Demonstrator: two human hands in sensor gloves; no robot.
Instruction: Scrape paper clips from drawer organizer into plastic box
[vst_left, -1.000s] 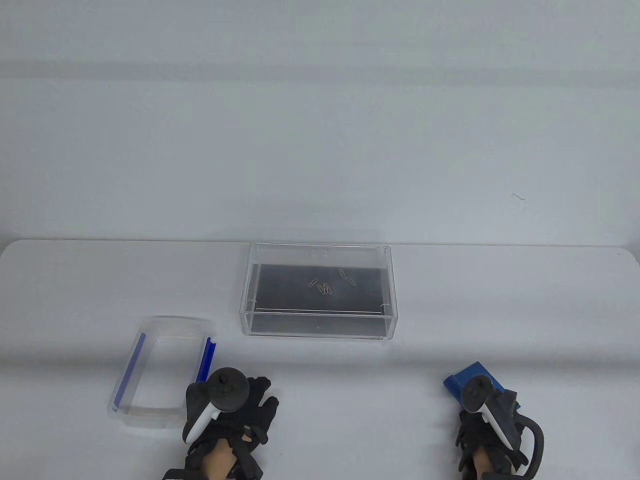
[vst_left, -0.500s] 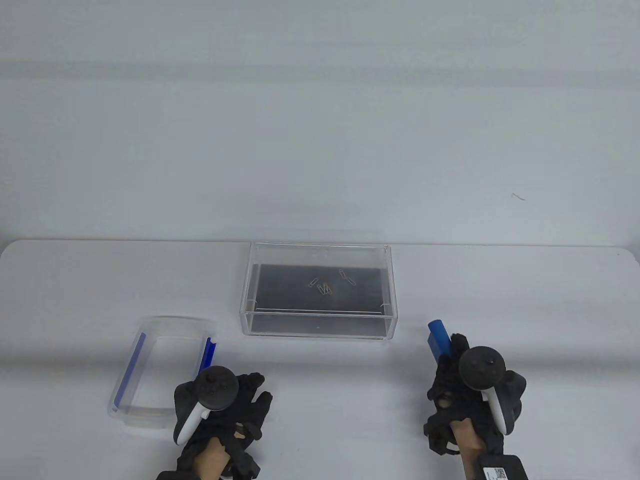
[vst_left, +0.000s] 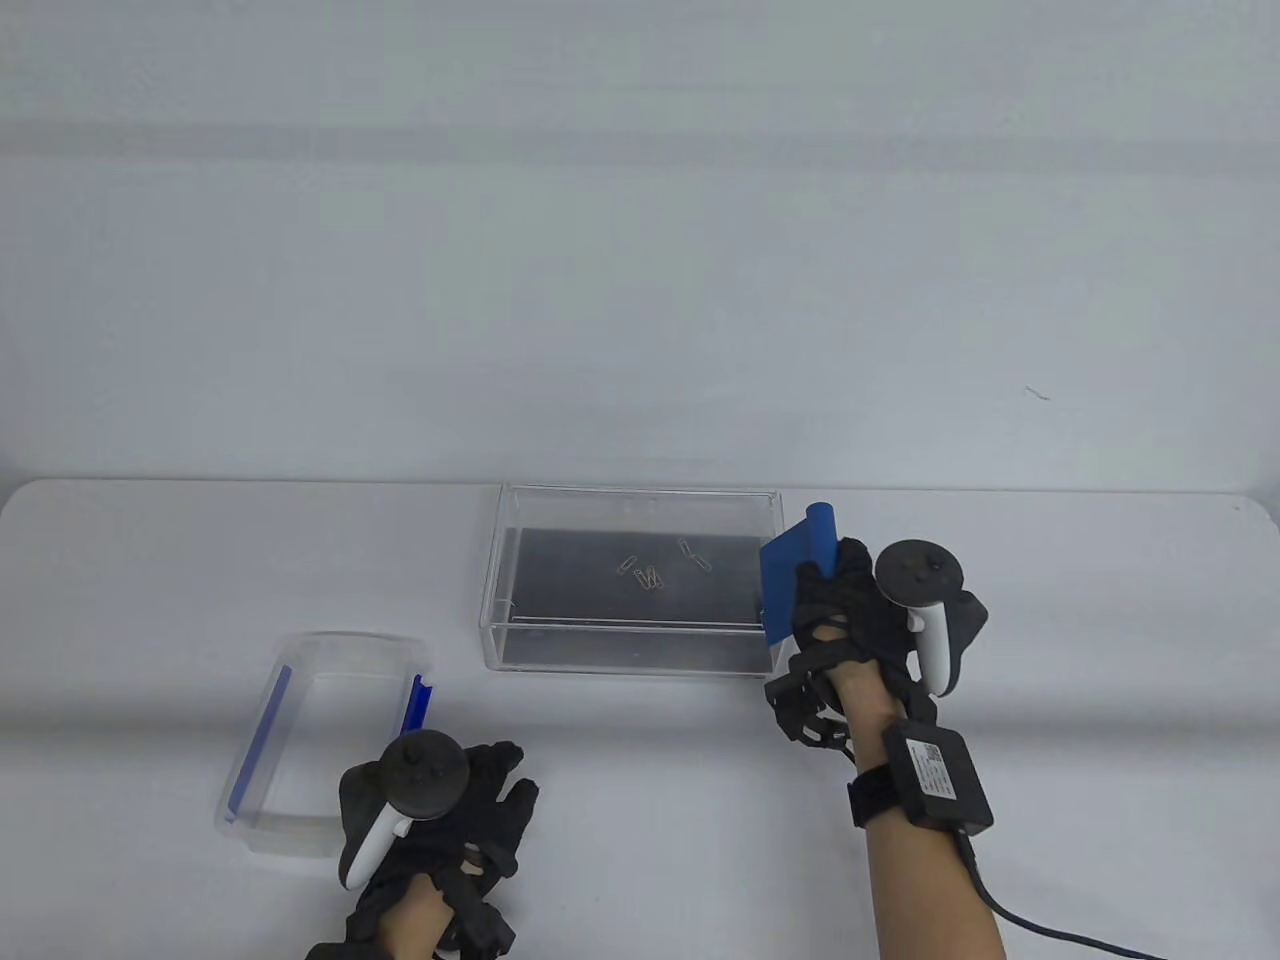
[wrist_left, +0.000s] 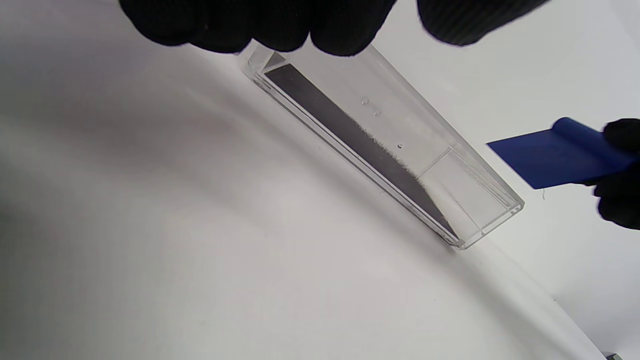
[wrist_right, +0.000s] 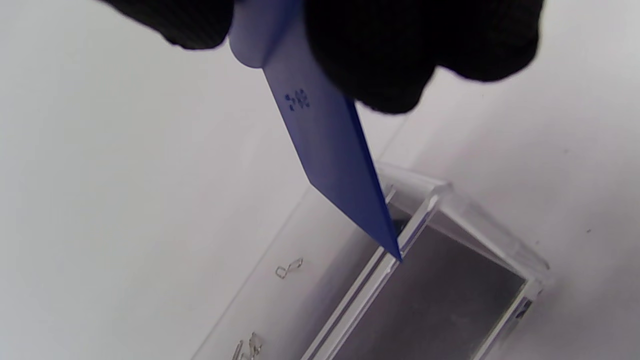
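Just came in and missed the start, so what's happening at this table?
A person's right hand holds a blue scraper at the right end of a clear organizer, where a few paper clips lie. The left hand rests on the table beside an open plastic box. No clips show in the box.

A bare lab-like recording bench — white table (vst_left: 640, 800), blank grey wall (vst_left: 640, 200).

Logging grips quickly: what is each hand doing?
Left hand: holds nothing, fingers spread on the table.
Right hand: grips the blue scraper.
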